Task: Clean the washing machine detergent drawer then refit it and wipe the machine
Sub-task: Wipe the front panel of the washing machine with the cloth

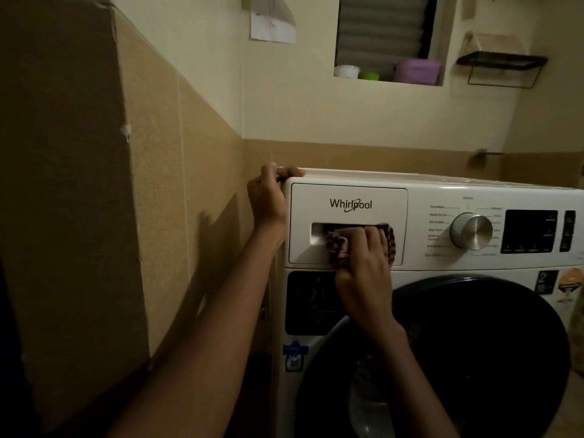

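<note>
A white front-loading washing machine [442, 181] stands against the wall. Its detergent drawer [347, 200], marked Whirlpool, sits flush in the upper left of the front panel. My right hand [363, 263] grips a dark checked cloth [339, 248] and presses it into the drawer's handle recess. My left hand [268, 197] curls over the machine's top left corner, thumb on the top edge. The cloth is partly hidden under my fingers.
A silver dial [471, 230] and a dark display [529, 232] sit right of the drawer. The round dark door [474, 358] fills the lower front. A tiled wall [173, 184] stands close on the left. A window ledge holds containers [417, 71]; a black wire shelf [502, 63] hangs on the right.
</note>
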